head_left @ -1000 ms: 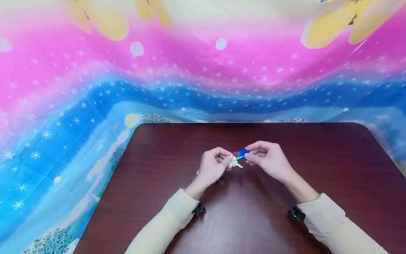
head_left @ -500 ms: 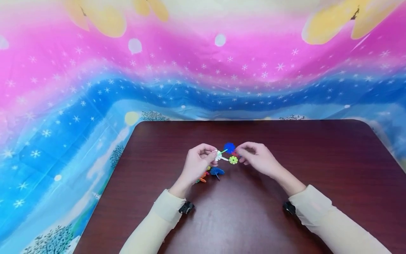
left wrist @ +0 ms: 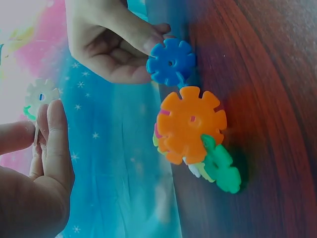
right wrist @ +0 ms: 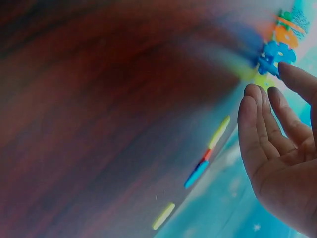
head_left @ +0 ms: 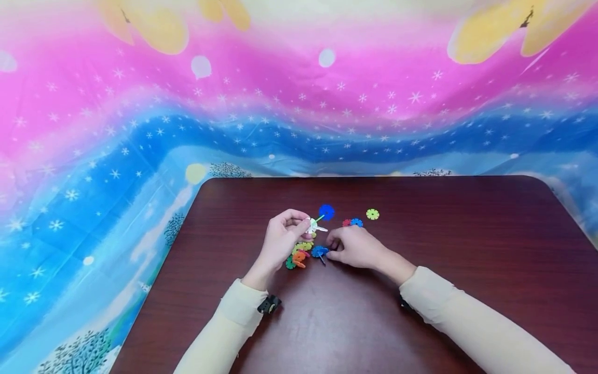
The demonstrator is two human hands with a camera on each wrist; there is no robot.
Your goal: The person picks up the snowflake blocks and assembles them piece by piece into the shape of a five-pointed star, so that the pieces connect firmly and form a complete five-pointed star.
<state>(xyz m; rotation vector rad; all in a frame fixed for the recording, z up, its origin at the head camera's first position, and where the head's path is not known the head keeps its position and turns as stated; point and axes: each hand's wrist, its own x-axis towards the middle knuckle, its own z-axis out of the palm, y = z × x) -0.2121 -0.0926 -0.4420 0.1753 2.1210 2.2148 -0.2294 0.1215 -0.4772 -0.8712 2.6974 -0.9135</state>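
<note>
Between thumb and fingers my left hand (head_left: 284,240) pinches a white notched snowflake disc (head_left: 311,225), raised above the table. A green disc (head_left: 320,219), seen edge-on, joins it to a dark blue disc (head_left: 326,212). My right hand (head_left: 356,246) is low over the table, beside a blue disc (head_left: 319,251) that has another piece slotted into it. In the right wrist view, thumb and fingers stand apart, with the blue disc (right wrist: 277,53) beyond them. Orange (left wrist: 192,124) and green discs (left wrist: 224,168) are joined together near the left hand.
Yellow discs (head_left: 304,246) lie among the pieces in front of the left hand. Behind the right hand are a red disc (head_left: 346,223) and a lighter blue disc (head_left: 356,222). Farther back lies a yellow-green disc (head_left: 372,214). A printed cloth (head_left: 299,119) hangs behind the brown table (head_left: 490,249).
My right hand has left the dark blue disc and come nearer me, down to the blue disc on the table. My left hand has shifted left, still pinching the white disc.
</note>
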